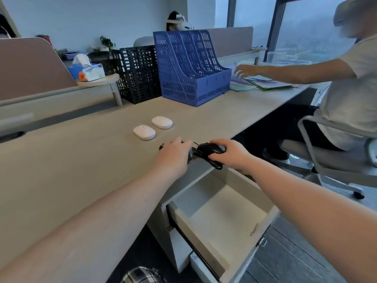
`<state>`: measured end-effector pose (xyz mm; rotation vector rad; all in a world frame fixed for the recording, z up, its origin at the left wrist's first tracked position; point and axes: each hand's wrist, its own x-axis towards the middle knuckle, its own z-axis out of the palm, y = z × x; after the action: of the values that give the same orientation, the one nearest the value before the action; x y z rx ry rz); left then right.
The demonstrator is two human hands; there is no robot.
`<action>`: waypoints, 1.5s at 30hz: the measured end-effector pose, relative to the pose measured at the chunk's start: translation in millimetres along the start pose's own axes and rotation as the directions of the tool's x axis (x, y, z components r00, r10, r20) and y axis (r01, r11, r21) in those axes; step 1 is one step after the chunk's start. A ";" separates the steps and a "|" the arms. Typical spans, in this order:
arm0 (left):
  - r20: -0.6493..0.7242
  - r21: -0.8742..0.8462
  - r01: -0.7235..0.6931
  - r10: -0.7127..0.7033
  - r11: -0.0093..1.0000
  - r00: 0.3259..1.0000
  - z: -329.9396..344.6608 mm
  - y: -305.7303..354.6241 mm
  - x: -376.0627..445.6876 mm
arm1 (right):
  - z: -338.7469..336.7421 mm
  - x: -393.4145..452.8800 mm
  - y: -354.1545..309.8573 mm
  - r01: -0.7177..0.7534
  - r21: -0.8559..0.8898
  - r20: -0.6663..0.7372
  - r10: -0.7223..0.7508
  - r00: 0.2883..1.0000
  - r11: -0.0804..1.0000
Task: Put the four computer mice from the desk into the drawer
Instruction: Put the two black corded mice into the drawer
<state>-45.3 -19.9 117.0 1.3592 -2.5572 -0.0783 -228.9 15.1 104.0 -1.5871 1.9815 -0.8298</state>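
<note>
Two black mice (pixel 212 149) under both hands | right grip (pixel 228 153) closed around one

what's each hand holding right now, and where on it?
Right hand grips a black wired mouse over its back, cable dangling. Left hand covers a second black mouse; the grip point is hidden.

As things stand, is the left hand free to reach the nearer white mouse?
Probably not yet: the left hand rests on a black wired mouse at the desk edge. The nearer white mouse lies just beyond it, with nothing between them.
</note>
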 end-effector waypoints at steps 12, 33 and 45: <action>0.248 0.048 -0.052 0.038 0.998 0.968 75.9 95.2 -54.9 | 2.6 -66.7 88.7 -0.145 -0.052 0.010 0.146 0.989 0.988; 0.538 0.032 0.074 -0.079 0.997 0.839 210.9 34.3 -10.8 | 118.7 27.0 152.0 -0.142 -0.328 0.233 0.226 0.946 0.934; 0.549 0.088 0.070 -0.107 0.994 0.829 202.2 28.3 -6.6 | 104.6 14.2 133.5 -0.090 -0.373 0.182 0.168 0.969 0.924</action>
<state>-112.9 -11.9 -75.6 1.6801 -2.9718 -0.4800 -252.9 3.8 -64.1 -1.6358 2.1393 -0.2357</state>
